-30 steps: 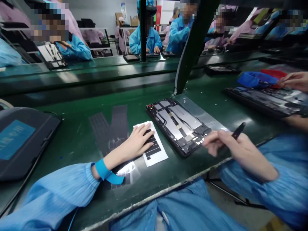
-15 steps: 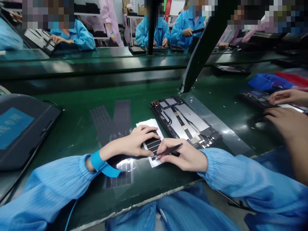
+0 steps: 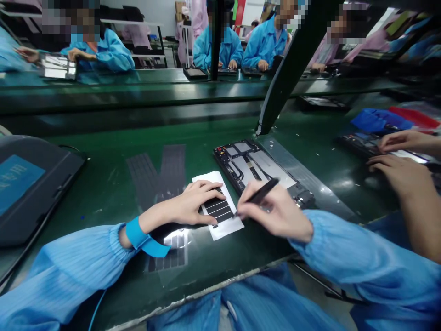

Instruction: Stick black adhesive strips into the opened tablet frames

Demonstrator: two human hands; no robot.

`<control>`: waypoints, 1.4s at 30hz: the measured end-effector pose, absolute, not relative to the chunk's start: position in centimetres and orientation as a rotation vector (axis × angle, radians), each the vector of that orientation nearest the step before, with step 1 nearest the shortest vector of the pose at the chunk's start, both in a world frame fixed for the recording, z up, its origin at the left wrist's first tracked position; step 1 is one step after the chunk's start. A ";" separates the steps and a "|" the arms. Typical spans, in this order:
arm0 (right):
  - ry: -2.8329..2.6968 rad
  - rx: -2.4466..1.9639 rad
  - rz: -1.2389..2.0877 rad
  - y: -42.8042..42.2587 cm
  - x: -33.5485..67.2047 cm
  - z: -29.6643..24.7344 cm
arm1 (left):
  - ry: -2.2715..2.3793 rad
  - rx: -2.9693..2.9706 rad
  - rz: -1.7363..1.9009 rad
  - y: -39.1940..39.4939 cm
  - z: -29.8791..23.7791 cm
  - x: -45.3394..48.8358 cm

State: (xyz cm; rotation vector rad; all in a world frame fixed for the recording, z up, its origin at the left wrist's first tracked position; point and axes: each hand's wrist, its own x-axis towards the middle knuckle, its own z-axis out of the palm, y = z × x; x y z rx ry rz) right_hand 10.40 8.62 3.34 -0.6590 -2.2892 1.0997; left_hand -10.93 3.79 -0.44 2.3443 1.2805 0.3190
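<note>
**A:** What is the left hand (image 3: 193, 202) doing?

**B:** It lies flat, its grip apart and closed on nothing, pressing down on a white paper backing sheet (image 3: 231, 228) that carries thin black rectangular strips (image 3: 217, 209). The fingertips reach over the upper strips.

**A:** And the right hand (image 3: 275, 212)?

**B:** Its grip is clamped on a pair of slim black tweezers (image 3: 262, 191), held like a pen. The pointed end sits right at the strips, but it's too small to tell whether it touches one or pinches anything.

**A:** Where does the sheet lie?

**B:** On the dark green tabletop (image 3: 103, 193), between the two forearms and just beside an open black tablet frame (image 3: 263, 165) with silver panels and thin cables.

**A:** What else is nearby?

**B:** A dark grey padded case with a blue panel (image 3: 31, 184) sits at the far left. A bright blue wrist strap (image 3: 144, 241) circles the left wrist. A translucent film with a dark grid pattern (image 3: 155, 179) lies beside the sheet. Off to the right, a co-worker's two hands (image 3: 401, 161) rest over a second black tablet (image 3: 358, 145), near a crumpled blue cloth (image 3: 379, 120).
</note>
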 end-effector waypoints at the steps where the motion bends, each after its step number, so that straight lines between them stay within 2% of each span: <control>1: -2.196 -0.720 1.030 9.8 10.6 3.5 | 1.278 2.355 0.317 3.8 -0.3 -10.8; 4: -1.913 -0.864 0.983 13.4 10.6 2.9 | 1.318 2.371 0.410 4.4 0.1 -10.0; 6: -1.794 -0.882 1.029 15.0 10.2 1.9 | 1.393 2.347 0.616 5.0 -0.1 -9.2; 9: -1.755 -0.827 1.077 15.4 9.5 0.4 | 1.452 2.275 0.992 5.9 -0.9 -8.2; 11: -1.820 -0.789 1.079 14.9 9.2 -0.1 | 1.412 2.246 1.071 6.3 -1.6 -8.0; 23: -1.992 -0.742 1.013 14.9 9.3 -0.6 | 1.307 2.228 0.921 6.1 -1.6 -8.0; 31: -2.194 -0.598 0.785 14.7 9.4 0.1 | 1.290 2.261 0.865 6.0 -1.4 -8.0; 42: -2.062 -0.717 1.046 14.8 9.4 0.1 | 1.284 2.283 0.826 5.9 -1.3 -8.0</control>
